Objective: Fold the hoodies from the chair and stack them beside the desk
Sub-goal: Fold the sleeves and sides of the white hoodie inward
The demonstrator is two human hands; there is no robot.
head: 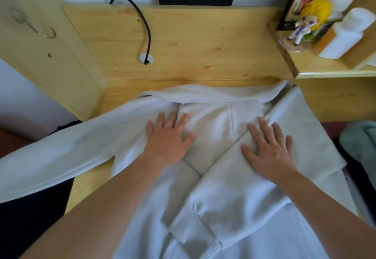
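- A pale grey, soft cotton hoodie [213,120] lies spread flat on the light pine wooden counter [183,40], its hood edge towards the wall and its body running down towards the person.
- The left hand [168,136] lies flat on the upper middle of the hoodie, fingers straight and slightly spread, pressing the cloth and gripping nothing.
- The right hand [268,148] lies flat on the folded-over right sleeve [234,189], fingers straight and spread, also holding nothing.
- The two hands are apart, with a strip of the hoodie's chest between them.
- The right sleeve crosses diagonally over the body of the hoodie, and its ribbed cuff [193,228] rests near the lower middle.
- The left sleeve [61,157] stretches out straight, past the counter's left edge.
- A black cable [145,26] arches over the back of the counter and goes down into a white round grommet [146,58].
- On a raised wooden shelf [317,71] at the right stand a small yellow-haired figurine [307,22] and a white plastic bottle [345,34], just beside each other.
- A metal hook [47,33] hangs on the pale wooden panel at the left.
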